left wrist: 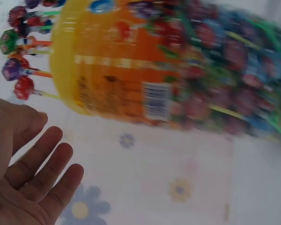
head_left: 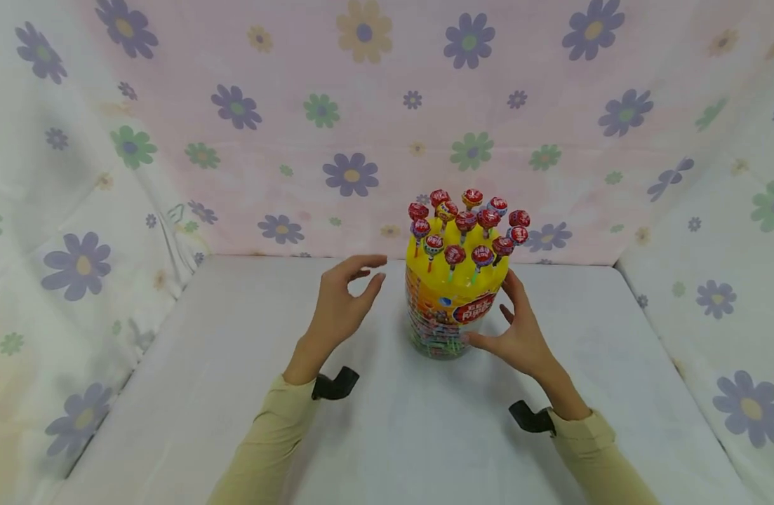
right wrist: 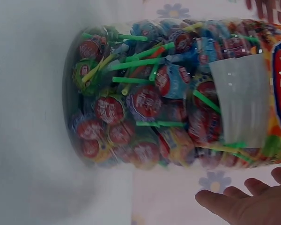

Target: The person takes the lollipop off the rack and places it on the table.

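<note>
A large clear jar of lollipops (head_left: 440,330) with a yellow top and an orange label stands right of centre on the table. Several wrapped lollipops (head_left: 465,221) stick up from its top on their sticks. My left hand (head_left: 345,301) hovers left of the jar, fingers bent softly, apart from it and holding nothing. Near the jar's right side is my right hand (head_left: 522,333), its fingers and thumb spread around that side; in the right wrist view those fingers (right wrist: 253,199) look just clear of the plastic. More lollipops (right wrist: 145,103) fill the jar's lower part.
The white tabletop (head_left: 191,393) spreads to both sides and in front of the jar. Flower-print cloth (head_left: 285,140) hangs behind and along both sides. A black strap mount (head_left: 336,384) sits on the left wrist, another (head_left: 530,417) on the right.
</note>
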`<state>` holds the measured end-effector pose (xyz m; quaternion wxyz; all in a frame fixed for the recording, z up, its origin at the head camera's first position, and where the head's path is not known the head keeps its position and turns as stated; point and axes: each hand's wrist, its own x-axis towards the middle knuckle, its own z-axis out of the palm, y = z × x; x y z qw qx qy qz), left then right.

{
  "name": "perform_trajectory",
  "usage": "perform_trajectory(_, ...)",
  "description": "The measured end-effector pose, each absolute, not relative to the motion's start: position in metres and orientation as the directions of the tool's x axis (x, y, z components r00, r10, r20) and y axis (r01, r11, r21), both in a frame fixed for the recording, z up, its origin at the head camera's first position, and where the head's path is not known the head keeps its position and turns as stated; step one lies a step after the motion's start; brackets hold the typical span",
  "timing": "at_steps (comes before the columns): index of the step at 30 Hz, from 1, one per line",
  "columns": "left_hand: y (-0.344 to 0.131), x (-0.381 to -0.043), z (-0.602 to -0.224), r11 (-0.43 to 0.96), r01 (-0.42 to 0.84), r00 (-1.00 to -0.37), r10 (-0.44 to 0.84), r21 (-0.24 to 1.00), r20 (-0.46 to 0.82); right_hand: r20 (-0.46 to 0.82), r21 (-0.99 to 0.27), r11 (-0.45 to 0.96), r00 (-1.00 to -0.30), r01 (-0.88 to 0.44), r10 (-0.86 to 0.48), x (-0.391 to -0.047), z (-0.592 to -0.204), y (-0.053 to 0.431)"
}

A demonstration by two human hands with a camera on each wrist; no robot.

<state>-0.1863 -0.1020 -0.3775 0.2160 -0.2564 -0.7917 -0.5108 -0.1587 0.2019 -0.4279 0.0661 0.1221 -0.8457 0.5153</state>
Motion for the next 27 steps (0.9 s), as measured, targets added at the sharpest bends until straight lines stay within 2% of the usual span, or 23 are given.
perform_trajectory(5, -0.086, -0.211, -0.348, 0.189, 0.596, -0.803, 0.135, 0.78, 0.58, 0.32, -0.888, 0.306, -0.94, -0.342, -0.121, -0.175, -0.439, 0.192)
perform_trajectory(10, -0.071, -0.224, -0.335, 0.125, 0.58, -0.815, 0.115, 0.805, 0.568, 0.356, -0.895, 0.256, -0.931, -0.365, -0.08, -0.18, -0.442, 0.184)
perform_trajectory(19, -0.051, -0.233, -0.334, 0.074, 0.639, -0.768, 0.123, 0.766, 0.629, 0.343, -0.907, 0.247, -0.938, -0.343, -0.045, -0.181, -0.445, 0.184)
perform_trajectory(27, -0.046, -0.235, -0.335, 0.061, 0.691, -0.722, 0.042, 0.72, 0.69, 0.33, -0.91, 0.254, -0.943, -0.329, -0.041, -0.182, -0.446, 0.184)
